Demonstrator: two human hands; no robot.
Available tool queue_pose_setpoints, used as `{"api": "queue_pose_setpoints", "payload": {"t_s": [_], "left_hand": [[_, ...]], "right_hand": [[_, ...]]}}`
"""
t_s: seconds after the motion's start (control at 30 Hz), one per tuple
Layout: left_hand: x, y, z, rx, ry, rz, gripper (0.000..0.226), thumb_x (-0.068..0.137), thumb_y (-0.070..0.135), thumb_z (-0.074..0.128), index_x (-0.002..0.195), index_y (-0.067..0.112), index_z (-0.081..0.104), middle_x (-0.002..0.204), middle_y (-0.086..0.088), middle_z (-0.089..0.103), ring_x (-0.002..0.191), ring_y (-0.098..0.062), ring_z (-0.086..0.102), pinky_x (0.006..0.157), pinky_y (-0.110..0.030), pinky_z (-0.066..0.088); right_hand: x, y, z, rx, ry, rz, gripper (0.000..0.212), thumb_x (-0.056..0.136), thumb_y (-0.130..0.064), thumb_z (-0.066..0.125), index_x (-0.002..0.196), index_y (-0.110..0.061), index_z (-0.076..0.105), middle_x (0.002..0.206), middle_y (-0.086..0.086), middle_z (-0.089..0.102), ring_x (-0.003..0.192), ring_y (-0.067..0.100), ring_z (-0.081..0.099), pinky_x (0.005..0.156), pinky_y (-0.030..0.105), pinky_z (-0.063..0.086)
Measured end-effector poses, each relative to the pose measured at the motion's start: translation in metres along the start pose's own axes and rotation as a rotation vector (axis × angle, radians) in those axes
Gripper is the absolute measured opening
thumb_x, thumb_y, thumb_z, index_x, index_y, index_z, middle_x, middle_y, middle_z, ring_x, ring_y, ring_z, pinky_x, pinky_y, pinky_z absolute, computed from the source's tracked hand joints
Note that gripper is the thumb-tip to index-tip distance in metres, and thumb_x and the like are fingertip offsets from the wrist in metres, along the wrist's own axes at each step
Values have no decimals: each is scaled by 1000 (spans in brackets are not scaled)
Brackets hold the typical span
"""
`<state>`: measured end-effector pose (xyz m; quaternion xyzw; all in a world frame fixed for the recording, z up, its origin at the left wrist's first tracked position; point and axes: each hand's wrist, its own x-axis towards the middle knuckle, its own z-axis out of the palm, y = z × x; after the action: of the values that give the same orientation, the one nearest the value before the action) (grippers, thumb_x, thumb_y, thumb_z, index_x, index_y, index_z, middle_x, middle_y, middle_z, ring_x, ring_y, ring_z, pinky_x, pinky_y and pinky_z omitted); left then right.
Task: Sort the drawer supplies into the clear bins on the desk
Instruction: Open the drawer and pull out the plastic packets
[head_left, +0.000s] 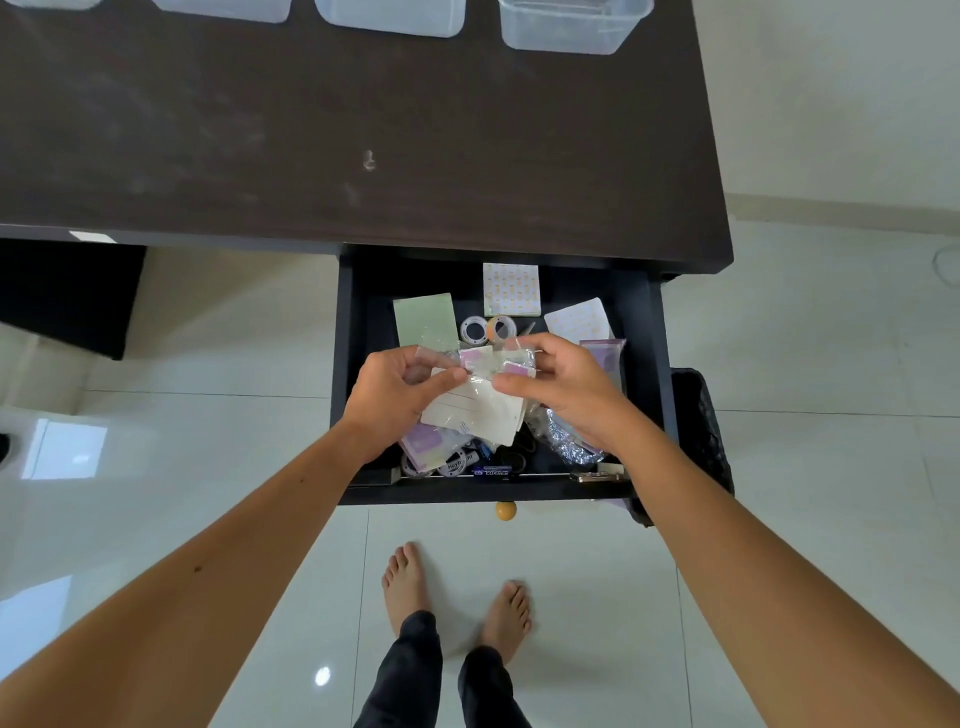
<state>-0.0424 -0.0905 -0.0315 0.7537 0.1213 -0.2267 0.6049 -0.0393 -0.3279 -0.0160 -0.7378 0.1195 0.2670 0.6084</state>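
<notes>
Bare feet stand on white floor tiles below me. Both hands hover over the open dark drawer (655, 364), so I can sort before carrying. Left hand (402, 397) and right hand (563, 392) each have a narrow grip, pinching a bundle of clear-wrapped pale paper packets (480, 402). Four clear plastic bins (571, 28) wait along the dark worktop (363, 130)'s far edge.

Clear-wrapped sticker packets (480, 392) above open cluttered drawer (644, 364), clear bins (571, 26) along desk's far edge
</notes>
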Motion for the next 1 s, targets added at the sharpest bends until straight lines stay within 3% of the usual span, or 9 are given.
{"api": "queue_pose_setpoints", "payload": {"t_s": [0.13, 0.27, 0.4, 0.6, 0.7, 0.77, 0.83, 0.9, 1.0], "left_hand": [[-1, 0, 2, -25, -13, -17, 16, 89, 26, 83, 102, 18, 78, 94, 2, 84, 94, -19, 81, 86, -43, 65], [-1, 5, -1, -62, -134, -41, 25, 88, 17, 83, 112, 15, 79, 96, -3, 84, 93, -18, 81, 83, -34, 65], [1, 7, -3, -43, -186, -47, 16, 86, 11, 84, 102, 12, 81, 95, -2, 84, 91, -13, 80, 77, -19, 61], [4, 1, 0, -33, -66, -29, 13, 86, 14, 86, 97, 9, 82, 95, -5, 84, 91, -20, 80, 84, -30, 63], [6, -3, -2, -43, 2, -15, 14, 86, 15, 85, 97, 8, 81, 97, -2, 83, 89, -16, 79, 83, -26, 62], [7, -6, -4, -61, 36, -22, 17, 87, 17, 85, 97, 6, 80, 98, 1, 83, 91, -15, 79, 86, -30, 62], [8, -8, -4, -104, 45, -30, 13, 88, 16, 83, 95, 6, 78, 96, 5, 84, 92, -15, 79, 90, -35, 61], [9, -9, -3, -129, 55, -30, 7, 90, 16, 81, 92, 11, 77, 97, 6, 84, 94, -16, 79, 91, -37, 61], [10, -12, -2, -137, 98, -33, 4, 93, 18, 79, 92, 16, 76, 99, 4, 83, 92, -18, 76, 91, -39, 62]], "right_hand": [[3, 0, 3, -22, 49, -36, 46, 81, -11, 90, 122, -16, 70, 111, 1, 82, 102, 19, 79, 100, 48, 61], [5, -2, 2, -94, 41, -23, 53, 81, -12, 91, 129, -16, 68, 113, -2, 81, 105, 15, 78, 101, 48, 61], [4, -4, 0, -150, 7, -30, 49, 83, -13, 90, 126, -22, 69, 112, -3, 81, 105, 10, 77, 101, 45, 61], [-3, -17, -16, -291, 97, -104, 44, 86, -37, 86, 125, -24, 72, 114, -12, 74, 104, 4, 71, 93, 22, 59], [-2, -12, -42, -517, 252, -189, 24, 97, -22, 76, 120, -23, 75, 115, -15, 69, 108, 8, 67, 98, 27, 55], [3, -4, -57, -718, 291, -239, 27, 97, -5, 70, 121, -19, 74, 126, -6, 66, 120, 20, 60, 106, 35, 51], [6, -1, -64, -909, 225, -208, 38, 98, 3, 62, 130, -15, 70, 136, 0, 62, 129, 24, 50, 107, 33, 44], [9, 0, -65, -1047, 147, -135, 44, 98, 5, 59, 137, -14, 66, 137, 2, 62, 129, 23, 48, 104, 34, 43], [11, 1, -64, -1133, 127, -127, 35, 98, 2, 62, 126, -15, 73, 120, 3, 68, 111, 16, 48, 88, 30, 43]]}}
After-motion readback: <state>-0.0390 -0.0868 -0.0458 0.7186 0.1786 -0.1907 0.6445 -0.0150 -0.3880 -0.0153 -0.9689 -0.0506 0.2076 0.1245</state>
